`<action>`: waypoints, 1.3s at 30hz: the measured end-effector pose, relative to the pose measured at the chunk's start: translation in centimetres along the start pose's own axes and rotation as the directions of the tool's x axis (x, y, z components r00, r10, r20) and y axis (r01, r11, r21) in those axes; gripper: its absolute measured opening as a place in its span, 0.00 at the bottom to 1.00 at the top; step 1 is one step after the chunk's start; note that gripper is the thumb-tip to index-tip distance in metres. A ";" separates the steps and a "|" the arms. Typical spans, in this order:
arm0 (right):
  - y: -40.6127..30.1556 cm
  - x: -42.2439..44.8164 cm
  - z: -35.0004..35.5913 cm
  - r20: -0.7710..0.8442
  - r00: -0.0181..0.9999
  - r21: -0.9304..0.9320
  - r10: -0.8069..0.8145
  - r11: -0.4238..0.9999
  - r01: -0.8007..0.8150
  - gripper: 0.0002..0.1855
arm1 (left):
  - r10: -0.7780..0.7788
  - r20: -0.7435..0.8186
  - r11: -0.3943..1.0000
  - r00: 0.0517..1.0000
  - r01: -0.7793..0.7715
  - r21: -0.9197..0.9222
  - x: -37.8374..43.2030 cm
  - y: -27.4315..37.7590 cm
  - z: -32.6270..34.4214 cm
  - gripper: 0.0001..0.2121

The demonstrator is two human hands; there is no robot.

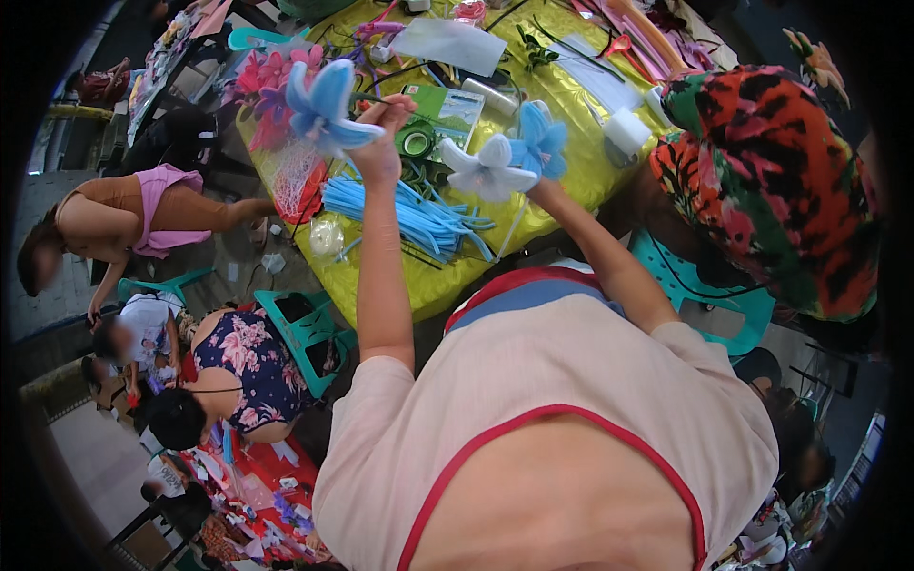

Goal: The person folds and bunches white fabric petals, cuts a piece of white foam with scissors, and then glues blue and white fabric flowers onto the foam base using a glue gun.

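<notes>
My left hand is raised over the table with its fingers pinched on the dark green stem of a blue flower with white-edged petals, made of fuzzy pipe cleaner. In my right hand are a white fuzzy flower and a blue fuzzy flower, side by side. A pale stem slants down below them; my grip on the stems is mostly hidden by the blooms. Between my hands lies a bundle of light blue pipe cleaners. A roll of green tape rests by my left hand, beside a green printed packet.
A yellow cloth covers the table. Pink and purple flowers, white mesh, white sheets and a white foam block lie on it. A person in a floral top is close on my right. Green plastic chairs stand nearby.
</notes>
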State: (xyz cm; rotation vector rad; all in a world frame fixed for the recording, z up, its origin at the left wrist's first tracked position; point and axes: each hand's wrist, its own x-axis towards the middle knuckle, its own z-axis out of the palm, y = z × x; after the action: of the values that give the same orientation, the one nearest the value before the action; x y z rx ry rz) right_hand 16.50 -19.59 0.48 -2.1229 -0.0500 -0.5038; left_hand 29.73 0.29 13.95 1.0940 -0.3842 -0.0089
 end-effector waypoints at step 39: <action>0.6 -0.8 -0.1 -0.032 0.999 -0.157 -0.027 0.987 0.022 0.09 | -0.011 -0.028 0.961 1.000 0.018 0.277 -6.3 -9.4 3.8 0.14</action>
State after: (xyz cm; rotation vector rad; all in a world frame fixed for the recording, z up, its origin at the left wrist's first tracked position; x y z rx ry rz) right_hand 15.83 -19.92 -0.29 -2.2685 -0.0177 -0.5744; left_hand 24.41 -6.17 5.42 1.3731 -0.3609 0.0475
